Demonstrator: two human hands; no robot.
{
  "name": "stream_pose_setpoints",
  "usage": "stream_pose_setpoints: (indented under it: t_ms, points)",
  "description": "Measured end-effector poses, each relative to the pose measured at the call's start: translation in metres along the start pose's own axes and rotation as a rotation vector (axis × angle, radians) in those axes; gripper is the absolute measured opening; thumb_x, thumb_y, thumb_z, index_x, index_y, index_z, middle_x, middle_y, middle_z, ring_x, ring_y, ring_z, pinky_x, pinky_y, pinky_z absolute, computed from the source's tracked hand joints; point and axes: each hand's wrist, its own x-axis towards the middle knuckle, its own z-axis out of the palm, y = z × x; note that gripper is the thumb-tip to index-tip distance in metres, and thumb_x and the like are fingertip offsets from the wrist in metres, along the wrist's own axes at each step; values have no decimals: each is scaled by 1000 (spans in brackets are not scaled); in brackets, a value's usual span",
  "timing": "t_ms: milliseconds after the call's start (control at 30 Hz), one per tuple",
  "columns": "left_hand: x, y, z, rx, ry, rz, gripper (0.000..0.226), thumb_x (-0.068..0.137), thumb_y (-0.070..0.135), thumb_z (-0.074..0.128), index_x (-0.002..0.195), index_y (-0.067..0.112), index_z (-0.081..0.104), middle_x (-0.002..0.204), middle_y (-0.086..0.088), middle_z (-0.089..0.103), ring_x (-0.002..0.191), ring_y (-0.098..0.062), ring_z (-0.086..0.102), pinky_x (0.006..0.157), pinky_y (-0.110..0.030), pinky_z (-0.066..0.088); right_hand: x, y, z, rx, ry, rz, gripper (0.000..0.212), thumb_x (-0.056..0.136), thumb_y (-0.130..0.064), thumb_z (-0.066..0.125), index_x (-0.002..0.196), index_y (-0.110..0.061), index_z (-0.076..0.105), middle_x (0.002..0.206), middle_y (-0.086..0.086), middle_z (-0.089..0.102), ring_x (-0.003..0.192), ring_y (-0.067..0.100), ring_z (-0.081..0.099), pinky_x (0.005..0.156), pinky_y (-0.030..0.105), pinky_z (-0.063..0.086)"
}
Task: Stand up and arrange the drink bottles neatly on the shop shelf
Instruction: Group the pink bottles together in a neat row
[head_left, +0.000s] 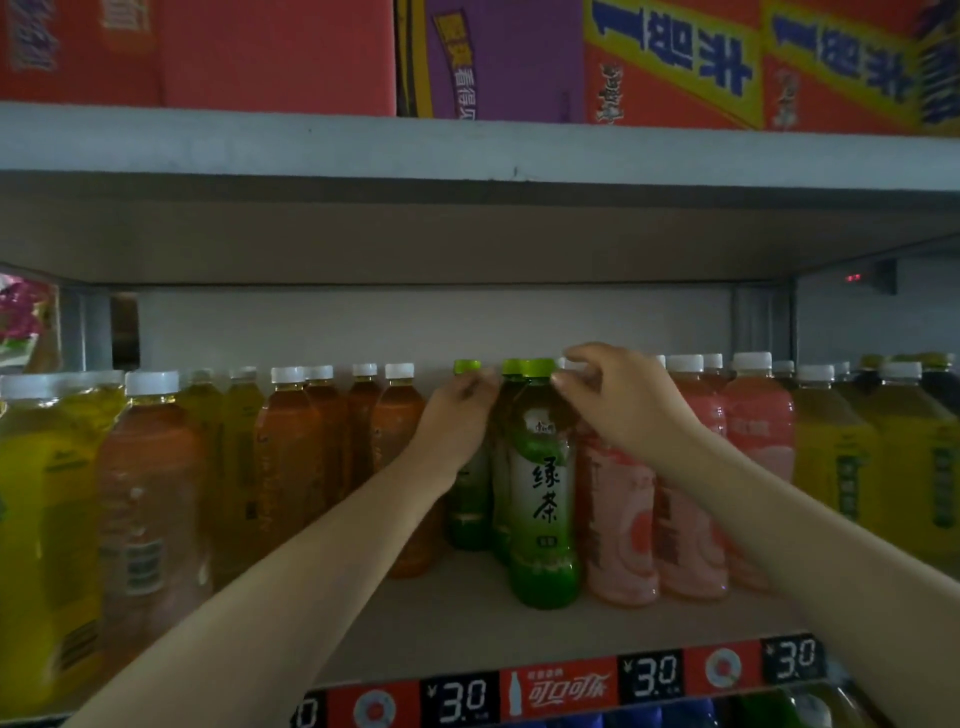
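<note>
From the head camera, the person is straightening the green tea bottles in the middle of the shelf (467, 618). The left hand (457, 421) is on the shoulder of the far green bottle (470, 499), just under its green cap; its fingers curl toward the neck, though how firmly they hold cannot be told. The right hand (618, 400) hovers at the cap of the near green bottle (543, 499), which stands upright at the front with its label facing out. The fingers (563, 379) are loosely bent beside the cap, and a real grip cannot be made out.

The step in hand looks like lining up the green bottles front to back. The next move probably calls for drawing the far bottle forward behind the near one without tipping it.

Amber bottles (400, 467) stand close on the left and pink bottles (621, 519) touch the near green one on the right, so there is little room sideways. Yellow bottles (47, 519) fill the far left. Cartons (670, 62) sit on the board above, and price tags (649, 675) run along the front edge.
</note>
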Motion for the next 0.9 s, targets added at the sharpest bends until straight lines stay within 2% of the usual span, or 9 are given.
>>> stream_pose_setpoints:
  t_ms: [100, 200, 233, 367, 467, 533, 733, 833, 900]
  points:
    - [19, 8, -5, -10, -29, -70, 36, 98, 32, 43, 130, 20, 54, 118, 3, 61, 107, -12, 55, 72, -18, 41, 25, -10, -4, -24, -172, 46, 49, 88, -46, 55, 128, -17, 54, 115, 1, 66, 51, 0, 58, 45, 8, 38]
    - [32, 10, -6, 0, -98, -71, 36, 96, 30, 49, 131, 20, 54, 119, -1, 62, 91, -4, 59, 61, -14, 45, 40, -13, -6, -37, -301, 31, 35, 85, -43, 61, 109, -17, 67, 65, -7, 65, 44, -5, 55, 46, 13, 38]
    - [35, 10, -5, 32, -132, -43, 36, 96, 30, 50, 130, 20, 54, 123, -1, 61, 90, -3, 59, 61, -11, 46, 42, -12, -7, -33, -323, 31, 32, 84, -41, 62, 105, -18, 68, 59, -7, 62, 43, -4, 54, 46, 14, 38]
    - [51, 14, -1, 198, -206, -2, 33, 94, 28, 52, 127, 22, 57, 129, -4, 59, 105, -13, 58, 72, -15, 47, 50, -6, -14, 37, -402, 50, 28, 81, -37, 67, 101, -17, 66, 61, -5, 64, 50, 2, 60, 43, 14, 42]
    - [57, 16, 0, 216, -237, -2, 30, 89, 22, 61, 119, 22, 62, 111, -3, 67, 91, -9, 63, 68, -15, 50, 52, -5, -19, 101, -451, 45, 26, 81, -34, 68, 100, -17, 64, 60, -5, 66, 41, -3, 57, 37, 10, 39]
    - [59, 14, 1, 188, -216, -12, 29, 86, 20, 65, 114, 23, 65, 98, 2, 68, 81, -4, 63, 58, -12, 50, 54, -2, -21, 102, -483, 34, 26, 81, -36, 68, 99, -19, 63, 59, -5, 67, 37, -1, 54, 37, 11, 37]
    - [58, 12, 1, 124, -98, 40, 19, 80, 17, 71, 97, 26, 71, 87, 5, 71, 73, -2, 64, 54, -11, 49, 53, 5, -25, 286, -535, 27, 24, 80, -27, 69, 101, -19, 63, 59, -9, 70, 44, 1, 60, 41, 11, 43]
    - [57, 8, 0, 108, -21, 57, 25, 78, 17, 74, 103, 17, 71, 93, -2, 72, 70, -4, 65, 59, -13, 51, 51, 6, -20, 422, -520, 42, 25, 79, -18, 70, 103, -15, 64, 72, -2, 71, 52, 3, 64, 45, 14, 47]
    - [58, 8, -4, 106, 27, 65, 27, 78, 17, 74, 104, 17, 71, 99, -4, 71, 81, -9, 67, 71, -20, 54, 50, 7, -17, 443, -507, 36, 23, 80, -17, 69, 102, -15, 65, 77, 1, 70, 52, 2, 63, 47, 14, 48]
